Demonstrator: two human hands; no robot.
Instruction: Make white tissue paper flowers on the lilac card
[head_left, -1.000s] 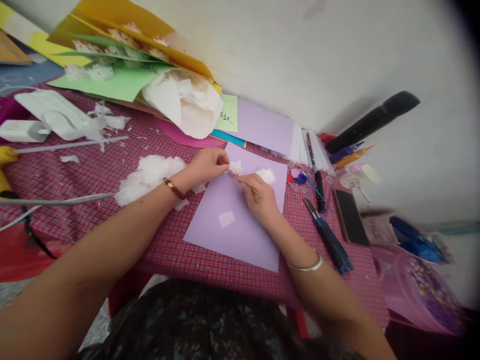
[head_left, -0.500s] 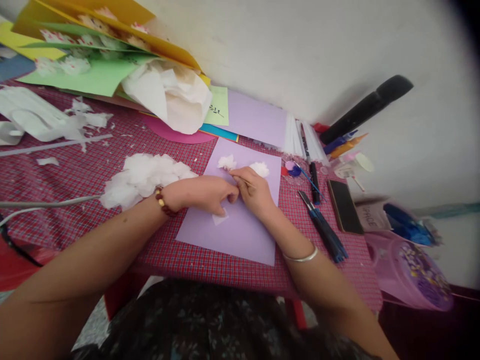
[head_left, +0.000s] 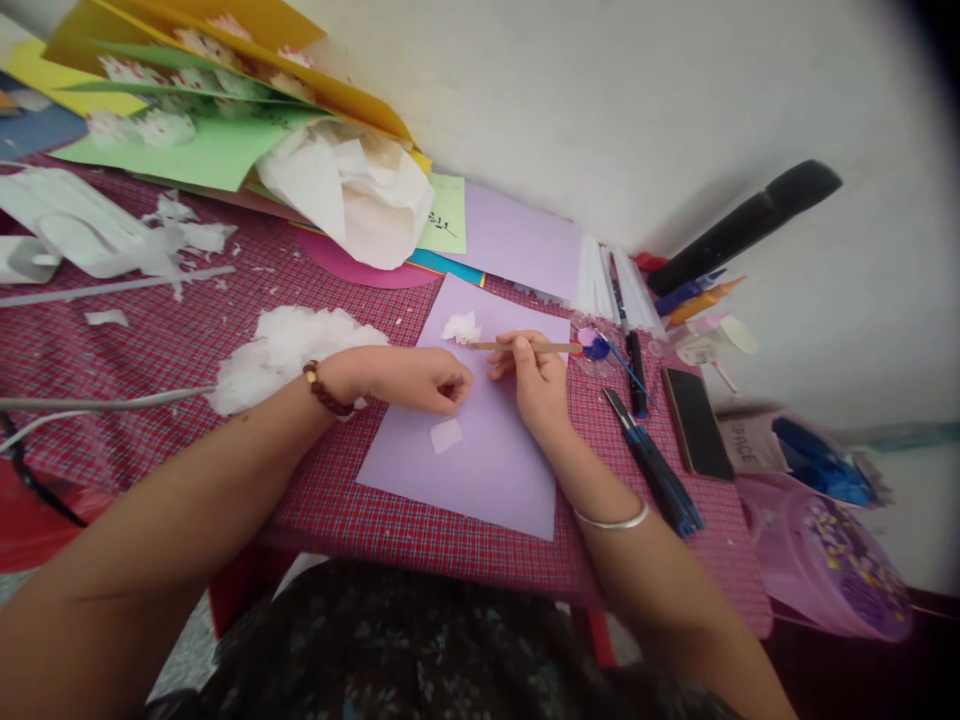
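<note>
A lilac paper sheet (head_left: 487, 460) lies on the red checked tablecloth (head_left: 150, 340). My left hand (head_left: 420, 378) rests on its left part with the fingers curled in; whether anything is pinched in them I cannot make out. A small white paper square (head_left: 445, 436) lies just below that hand. My right hand (head_left: 534, 380) grips a thin wooden stick (head_left: 525, 347) held level, its tip reaching toward a small paint dish (head_left: 592, 348). A white tissue flower (head_left: 461, 327) sits on the sheet's top edge, above both hands.
A heap of white tissue pieces (head_left: 285, 345) lies left of the sheet. Brushes and pens (head_left: 652, 470), a black phone (head_left: 696, 422), glue bottles (head_left: 697, 300) and a lilac tub of beads (head_left: 832, 570) sit to the right. Coloured paper sheets (head_left: 202, 150) are stacked at the back left.
My left hand came down from the tissue flower onto the sheet. My right hand lifted off the sheet and turned the stick level toward the paint dish. One flower is now hidden behind it.
</note>
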